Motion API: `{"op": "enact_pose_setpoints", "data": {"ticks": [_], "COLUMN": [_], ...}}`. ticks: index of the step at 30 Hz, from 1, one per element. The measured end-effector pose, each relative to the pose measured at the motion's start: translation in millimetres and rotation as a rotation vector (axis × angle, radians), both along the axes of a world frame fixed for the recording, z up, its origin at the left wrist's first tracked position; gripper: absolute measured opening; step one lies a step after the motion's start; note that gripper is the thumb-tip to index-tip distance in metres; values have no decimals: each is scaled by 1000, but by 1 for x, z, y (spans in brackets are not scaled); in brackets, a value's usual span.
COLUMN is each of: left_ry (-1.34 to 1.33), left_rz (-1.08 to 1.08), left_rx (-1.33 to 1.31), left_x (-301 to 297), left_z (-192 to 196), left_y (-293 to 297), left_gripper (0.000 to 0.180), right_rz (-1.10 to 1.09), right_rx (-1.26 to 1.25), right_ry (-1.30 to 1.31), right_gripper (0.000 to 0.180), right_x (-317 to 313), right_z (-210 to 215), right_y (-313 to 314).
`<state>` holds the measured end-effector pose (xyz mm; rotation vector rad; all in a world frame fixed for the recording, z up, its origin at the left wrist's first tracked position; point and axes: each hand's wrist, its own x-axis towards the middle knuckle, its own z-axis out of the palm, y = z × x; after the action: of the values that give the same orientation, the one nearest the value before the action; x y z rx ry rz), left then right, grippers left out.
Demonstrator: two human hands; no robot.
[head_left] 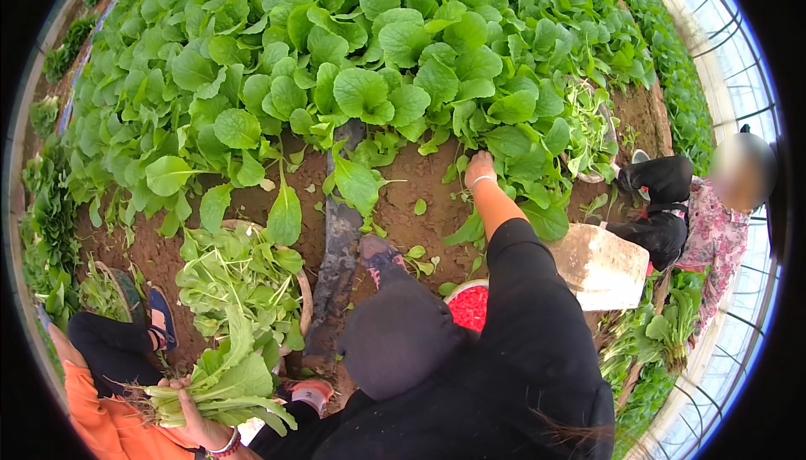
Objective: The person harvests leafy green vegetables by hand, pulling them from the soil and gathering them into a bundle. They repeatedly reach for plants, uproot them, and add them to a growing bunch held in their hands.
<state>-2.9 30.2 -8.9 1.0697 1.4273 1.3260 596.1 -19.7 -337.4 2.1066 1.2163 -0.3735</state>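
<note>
My left hand [195,420], with beaded bracelets at the wrist, is closed around a bunch of leafy greens [231,389] at the lower left. The bunch's thin roots stick out to the left, its leaves to the right. My right arm stretches forward past my knee, and my right hand [480,171] is low at the edge of the bed of growing greens [369,91], by the stem bases. Leaves hide most of its fingers, so its grip does not show. Beyond the bunch, a round basket [306,300] is heaped with picked greens [231,279].
A bowl of red material [468,305] sits beside my knee, a pale box [600,267] right of my arm. A dark strip [332,250] crosses the soil. Co-workers are near: an orange sleeve [109,426] at left, a person in a floral top [714,237] at right near another basket [609,133].
</note>
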Motion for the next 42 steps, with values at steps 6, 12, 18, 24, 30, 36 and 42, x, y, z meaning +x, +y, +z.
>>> {"op": "enact_pose_setpoints", "data": {"ticks": [6,12,18,24,30,36,42], "left_ry": [19,55,-49,-112,-53,-164,6], "left_rz": [7,-7,34,-9,-142,-231,-124], "left_rx": [5,83,88,93,0,7,184], "left_x": [-6,0,3,5,21,20,19], "left_z": [-4,6,14,20,36,34,33], "left_y": [-2,-7,-17,-24,-31,-33,-30], "left_gripper": [35,33,34,33,29,36,41], "right_rz": [-443,-609,-54,-203,-159,158,-78], "right_rx": [-131,-51,631,1226,983,530,-31], "right_ry": [86,82,129,1089,2113,2288,2634], "right_gripper": [36,39,17,24,29,35,41], "right_x": [-16,-39,-97,-159,-252,-367,-439], "right_z": [-1,13,60,102,241,332,366], "right_y": [21,9,-9,48,141,161,125]}}
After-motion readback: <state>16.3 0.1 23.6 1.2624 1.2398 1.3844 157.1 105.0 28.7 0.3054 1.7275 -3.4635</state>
